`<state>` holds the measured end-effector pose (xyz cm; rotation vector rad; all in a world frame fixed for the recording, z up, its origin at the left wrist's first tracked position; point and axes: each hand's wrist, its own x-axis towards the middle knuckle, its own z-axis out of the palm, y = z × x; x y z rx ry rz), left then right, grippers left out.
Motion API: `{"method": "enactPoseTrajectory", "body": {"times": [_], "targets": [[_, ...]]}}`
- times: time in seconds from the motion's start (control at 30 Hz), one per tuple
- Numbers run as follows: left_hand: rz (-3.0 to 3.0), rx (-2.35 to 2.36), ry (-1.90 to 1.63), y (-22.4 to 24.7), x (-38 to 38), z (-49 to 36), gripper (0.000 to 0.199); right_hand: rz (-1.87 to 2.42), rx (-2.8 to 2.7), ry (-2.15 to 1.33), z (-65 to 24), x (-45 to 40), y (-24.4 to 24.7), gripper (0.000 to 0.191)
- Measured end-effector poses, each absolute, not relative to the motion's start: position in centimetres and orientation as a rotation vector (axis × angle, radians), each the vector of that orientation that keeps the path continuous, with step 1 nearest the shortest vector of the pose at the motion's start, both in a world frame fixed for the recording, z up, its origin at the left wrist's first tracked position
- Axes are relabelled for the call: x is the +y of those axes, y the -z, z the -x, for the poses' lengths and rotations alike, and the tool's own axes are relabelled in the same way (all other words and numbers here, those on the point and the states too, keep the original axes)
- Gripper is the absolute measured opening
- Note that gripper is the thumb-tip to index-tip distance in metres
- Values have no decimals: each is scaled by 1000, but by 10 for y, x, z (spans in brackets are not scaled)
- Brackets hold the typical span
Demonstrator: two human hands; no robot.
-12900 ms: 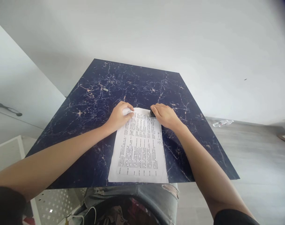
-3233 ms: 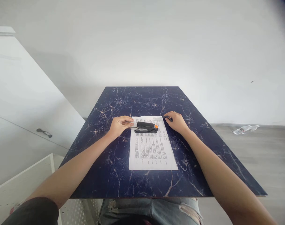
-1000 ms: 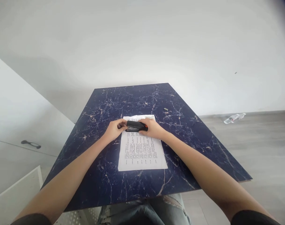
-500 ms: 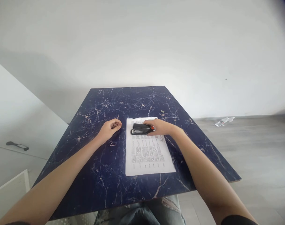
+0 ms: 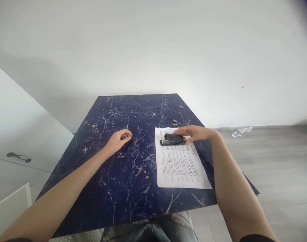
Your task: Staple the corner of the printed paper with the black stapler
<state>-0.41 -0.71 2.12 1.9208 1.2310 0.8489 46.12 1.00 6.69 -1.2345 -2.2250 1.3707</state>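
Note:
My left hand [image 5: 120,138] rests on the dark blue marbled table [image 5: 133,201], its fingers curled in toward the thumb and nothing visible in them. To its right lies a printed sheet of white paper [image 5: 181,164], possibly more than one layer. On the upper part of the sheet sits a black stapler [image 5: 174,139] with an orange spot at its rear end. My right hand [image 5: 195,133] arches over that rear end, fingers and thumb apart. Whether the thumb still touches the stapler is hard to see.
A small greenish object [image 5: 174,121] lies on the table beyond the paper. A clear plastic bottle [image 5: 241,131] is on the grey floor by the wall, right of the table. At the left stands a white cabinet with a dark handle [image 5: 18,156].
The paper and stapler have slid to the right along with my right hand, whose grip on the stapler has loosened. My left hand has stayed nearly in place.

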Motion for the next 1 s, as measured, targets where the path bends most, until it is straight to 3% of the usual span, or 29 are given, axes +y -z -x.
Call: {"method": "enactPoseTrajectory", "body": {"times": [0.1,0.27,0.47,0.77,0.9,1.0], "targets": [[-1916,1227,-851,-21,-7,4,19,1392,-1699,-912,-480,23,-39,43],[-1936,1227,-850,-20,-7,3,18,1531,-1328,-550,-494,49,-2,53],[-1951,1228,-846,-19,-7,4,18,1575,-1407,-565,-493,52,4,42],[-1933,1221,-860,-21,-7,4,19,1478,-1414,-581,-486,43,-7,44],[-1733,1172,-1019,-17,-6,2,20,1129,-1652,-935,-475,28,-25,42],[-1575,1147,-1156,-14,2,5,20,908,-1967,-1318,-465,20,-40,54]]}}
